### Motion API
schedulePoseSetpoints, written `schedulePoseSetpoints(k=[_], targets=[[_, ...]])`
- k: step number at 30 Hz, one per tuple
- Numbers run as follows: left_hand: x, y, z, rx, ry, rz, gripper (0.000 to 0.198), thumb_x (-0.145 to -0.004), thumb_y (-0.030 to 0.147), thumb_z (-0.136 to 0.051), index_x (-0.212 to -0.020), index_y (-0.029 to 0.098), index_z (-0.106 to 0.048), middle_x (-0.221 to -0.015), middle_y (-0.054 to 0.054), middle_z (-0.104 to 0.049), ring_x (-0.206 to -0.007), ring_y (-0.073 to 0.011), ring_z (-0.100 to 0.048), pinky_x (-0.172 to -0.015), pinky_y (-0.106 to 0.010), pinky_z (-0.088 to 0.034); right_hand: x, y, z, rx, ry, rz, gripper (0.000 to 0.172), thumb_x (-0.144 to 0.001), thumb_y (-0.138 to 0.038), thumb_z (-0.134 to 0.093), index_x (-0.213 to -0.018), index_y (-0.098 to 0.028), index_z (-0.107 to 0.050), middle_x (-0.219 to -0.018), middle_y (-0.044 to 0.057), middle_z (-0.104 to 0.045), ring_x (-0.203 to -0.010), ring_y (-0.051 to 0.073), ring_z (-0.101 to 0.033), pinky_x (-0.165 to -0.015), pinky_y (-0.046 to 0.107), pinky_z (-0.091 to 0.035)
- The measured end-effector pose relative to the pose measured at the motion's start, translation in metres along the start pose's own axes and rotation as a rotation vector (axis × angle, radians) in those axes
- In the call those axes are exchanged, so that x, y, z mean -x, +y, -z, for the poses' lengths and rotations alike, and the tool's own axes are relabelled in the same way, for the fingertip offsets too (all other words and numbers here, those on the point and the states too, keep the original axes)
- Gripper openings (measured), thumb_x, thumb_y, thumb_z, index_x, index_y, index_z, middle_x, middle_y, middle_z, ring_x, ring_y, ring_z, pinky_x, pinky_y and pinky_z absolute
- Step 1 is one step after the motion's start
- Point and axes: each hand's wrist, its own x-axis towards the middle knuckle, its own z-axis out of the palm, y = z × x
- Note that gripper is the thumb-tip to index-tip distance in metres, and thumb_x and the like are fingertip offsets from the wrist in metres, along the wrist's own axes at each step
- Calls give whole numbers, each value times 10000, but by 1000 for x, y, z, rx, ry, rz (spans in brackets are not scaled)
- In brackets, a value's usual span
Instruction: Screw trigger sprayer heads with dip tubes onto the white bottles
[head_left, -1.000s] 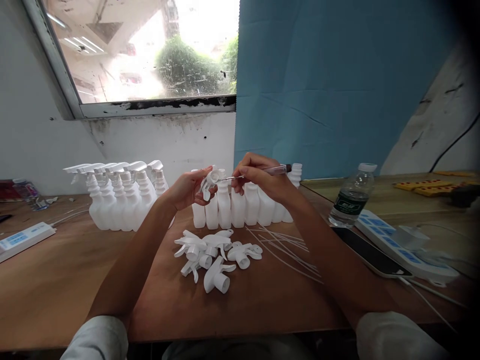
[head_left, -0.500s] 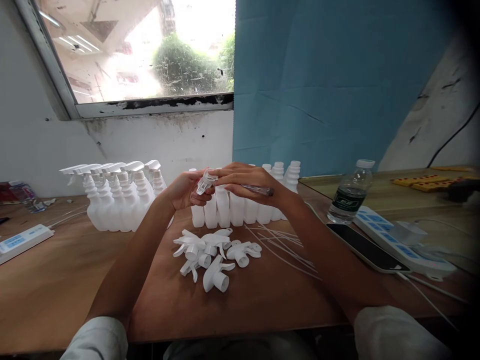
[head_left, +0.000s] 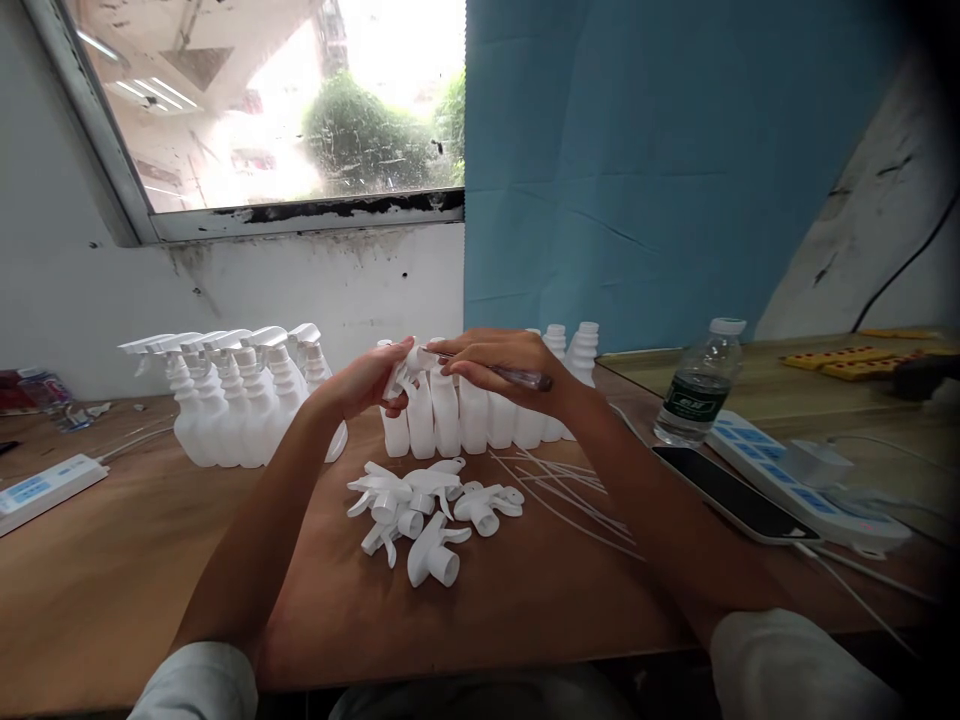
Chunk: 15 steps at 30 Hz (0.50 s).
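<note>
My left hand [head_left: 361, 382] is closed around a white trigger spray head [head_left: 409, 368], above the table and in front of the bottles. Held in my right hand [head_left: 506, 355] is a screwdriver-like tool [head_left: 529, 379] with a translucent handle and a thin metal shaft. Its tip reaches the spray head; whether it goes inside cannot be made out. Below both hands lies a pile of loose white trigger spray heads [head_left: 433, 558]. Behind them stands a row of white plastic bottles [head_left: 474, 418] with open necks, partly hidden by my hands.
Bottles fitted with spray heads [head_left: 255, 395] stand at the left. Thin white tubes [head_left: 562, 480] lie right of the pile. Farther right are a water bottle [head_left: 697, 390], a phone [head_left: 731, 495] and a power strip [head_left: 817, 500]. Another power strip [head_left: 49, 490] lies far left.
The spray head has been turned in my left hand, so its trigger now points down. My right hand has brought the tool's tip to it, with the metal shaft now showing.
</note>
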Motion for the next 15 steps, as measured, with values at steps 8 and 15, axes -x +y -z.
schedulePoseSetpoints(k=[8,15], targets=[[19,5,0,-917,-92,304,520,-782,621,-569,-1081,196,-554,-883,-65,-674,-643,-188,-635,-559,-252,-452,1,-9,26,-140,-343,-541,382,-920,-474,-550,-793,-174,-749,-571,-7,-611,-425,66,-376,-444,251,-277],[11,-6,-11,-1173,-290,321,522,-779,661,-512,-1045,225,-620,-983,-54,-714,-809,-229,-650,-641,-265,-418,-3,-9,24,-219,-563,-700,392,-874,-516,-565,-765,-172,-721,-692,20,-650,-539,96,-460,-509,255,-292]])
